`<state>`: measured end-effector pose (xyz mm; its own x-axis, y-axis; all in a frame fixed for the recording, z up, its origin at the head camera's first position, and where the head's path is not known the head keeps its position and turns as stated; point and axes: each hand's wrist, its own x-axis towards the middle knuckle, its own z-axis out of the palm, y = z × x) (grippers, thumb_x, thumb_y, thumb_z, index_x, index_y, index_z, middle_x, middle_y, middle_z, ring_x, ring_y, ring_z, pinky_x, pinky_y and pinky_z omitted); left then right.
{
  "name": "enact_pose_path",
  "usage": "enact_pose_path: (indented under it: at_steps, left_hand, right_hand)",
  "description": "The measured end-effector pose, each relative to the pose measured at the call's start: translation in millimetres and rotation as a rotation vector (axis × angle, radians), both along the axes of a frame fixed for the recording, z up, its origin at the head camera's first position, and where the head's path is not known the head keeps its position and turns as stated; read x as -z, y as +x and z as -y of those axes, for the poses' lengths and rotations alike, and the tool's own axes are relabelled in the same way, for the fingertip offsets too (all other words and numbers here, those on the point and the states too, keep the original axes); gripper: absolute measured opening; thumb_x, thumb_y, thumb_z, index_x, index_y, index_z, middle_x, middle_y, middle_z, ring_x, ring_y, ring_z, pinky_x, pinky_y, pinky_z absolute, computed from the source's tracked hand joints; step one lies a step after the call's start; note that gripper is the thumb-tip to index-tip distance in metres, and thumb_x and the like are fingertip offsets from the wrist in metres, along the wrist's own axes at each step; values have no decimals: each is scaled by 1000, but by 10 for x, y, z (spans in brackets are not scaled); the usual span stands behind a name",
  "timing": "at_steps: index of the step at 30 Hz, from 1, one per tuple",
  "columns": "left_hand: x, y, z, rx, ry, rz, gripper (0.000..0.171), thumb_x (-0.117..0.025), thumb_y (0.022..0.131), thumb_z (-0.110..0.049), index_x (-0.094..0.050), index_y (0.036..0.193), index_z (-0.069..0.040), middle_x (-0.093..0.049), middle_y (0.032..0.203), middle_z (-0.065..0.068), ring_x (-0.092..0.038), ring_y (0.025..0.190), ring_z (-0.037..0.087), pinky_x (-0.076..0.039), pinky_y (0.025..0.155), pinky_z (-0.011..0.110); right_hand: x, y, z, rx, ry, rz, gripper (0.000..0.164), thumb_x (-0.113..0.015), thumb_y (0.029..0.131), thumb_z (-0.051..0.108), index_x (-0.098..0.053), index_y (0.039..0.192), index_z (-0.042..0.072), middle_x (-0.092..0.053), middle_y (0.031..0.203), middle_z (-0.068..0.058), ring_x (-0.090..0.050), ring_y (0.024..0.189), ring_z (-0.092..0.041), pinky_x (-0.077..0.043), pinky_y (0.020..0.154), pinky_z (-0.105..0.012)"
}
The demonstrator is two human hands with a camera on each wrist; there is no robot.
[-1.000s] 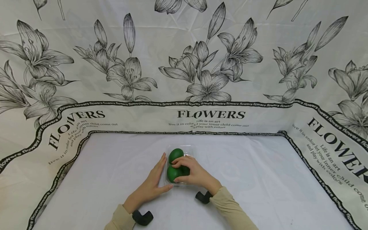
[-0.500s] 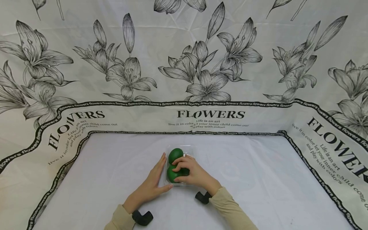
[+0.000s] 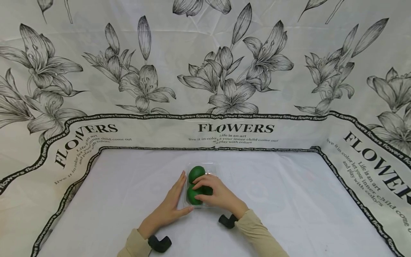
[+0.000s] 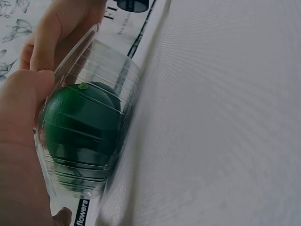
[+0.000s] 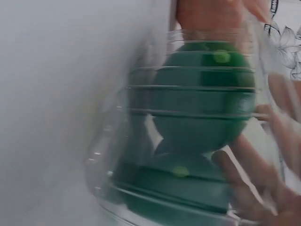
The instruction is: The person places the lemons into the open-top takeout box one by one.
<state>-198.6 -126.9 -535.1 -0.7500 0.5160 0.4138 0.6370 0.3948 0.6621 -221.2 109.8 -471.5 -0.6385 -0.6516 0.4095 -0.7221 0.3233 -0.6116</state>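
A clear plastic clamshell container sits on the white table with several green limes in it. One lime lies at the back left, another lime at the front left. My left hand rests along the container's left side, fingers straight, thumb at the front corner by the rim. My right hand reaches in from the right, thumb and fingers curved round the front-left lime and covering more green behind it. Through the ribbed wall, the left wrist view shows a lime; two blurred limes appear in the right wrist view.
A white cloth covers the table. Floral fabric with printed lettering stands upright behind and along both sides. Black wrist mounts sit at both sleeves.
The right thumb has shifted slightly away from me on the front lime. The container, the limes and the left hand stay in place.
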Motion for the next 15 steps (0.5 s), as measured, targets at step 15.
enact_pose_path:
  at_steps: [15]
  left_hand:
    - [-42,16,14,-54,-56,-49,97,-68,91,-40,-10,158,-1,-5,165,19,-10,151,34,-19,114,61]
  right_hand:
    - [-347,98,-518,262,-117,-59,19,-75,88,7,-72,106,11,-67,119,-6,-62,115,-25,-49,97,-47]
